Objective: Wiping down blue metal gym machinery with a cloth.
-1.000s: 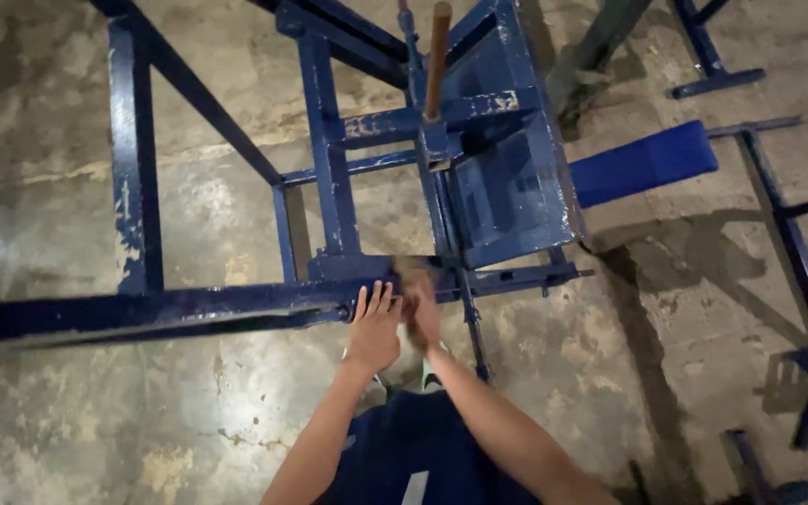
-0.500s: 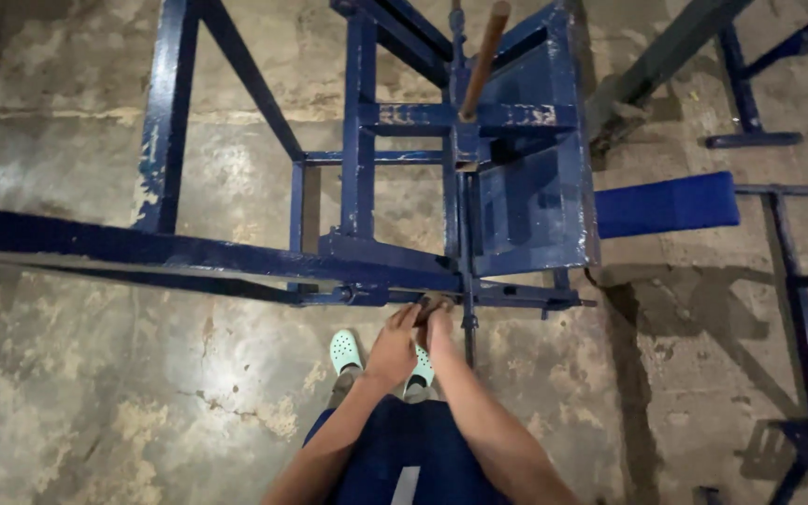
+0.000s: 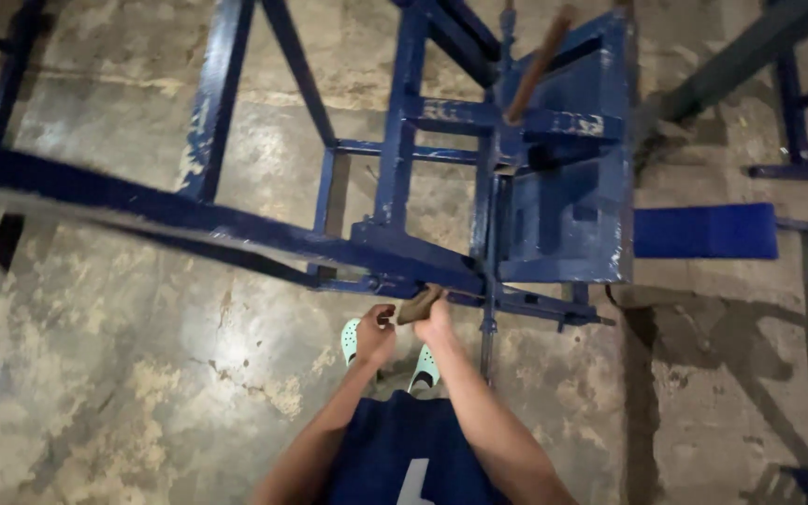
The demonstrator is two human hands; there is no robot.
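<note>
Since a second ago the left hand (image 3: 374, 335) has come off the long blue beam (image 3: 189, 220) and now curls beside the right hand (image 3: 434, 323), which is clamped on a brown rag-like wad (image 3: 420, 304) against the blue steel frame (image 3: 404, 150) near the mould box (image 3: 568, 187); left grip unclear, wiping apparently continuing.
</note>
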